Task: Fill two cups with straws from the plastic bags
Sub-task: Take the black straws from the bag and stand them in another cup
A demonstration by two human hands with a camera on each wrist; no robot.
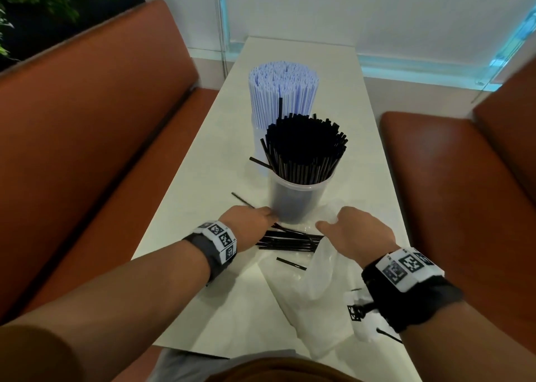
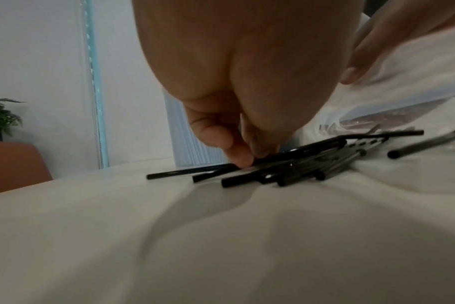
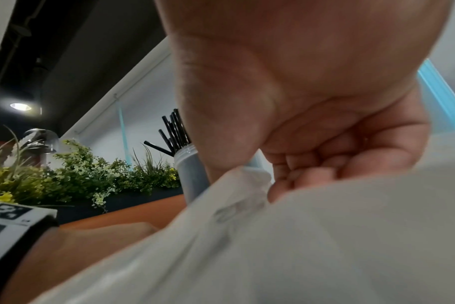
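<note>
Altogether 2 cups (image 1: 300,196), 2 hands (image 1: 249,222).

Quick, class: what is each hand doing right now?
Left hand: pinching loose black straws on the table.
Right hand: gripping the plastic bag.

near clear cup (image 1: 300,199): upright, packed with black straws (image 1: 306,146) | far cup (image 1: 261,138): upright, full of white-blue straws (image 1: 282,91) | loose black straws (image 1: 290,241): flat on table by near cup | plastic bag (image 1: 316,288): crumpled, translucent, beside them
</note>
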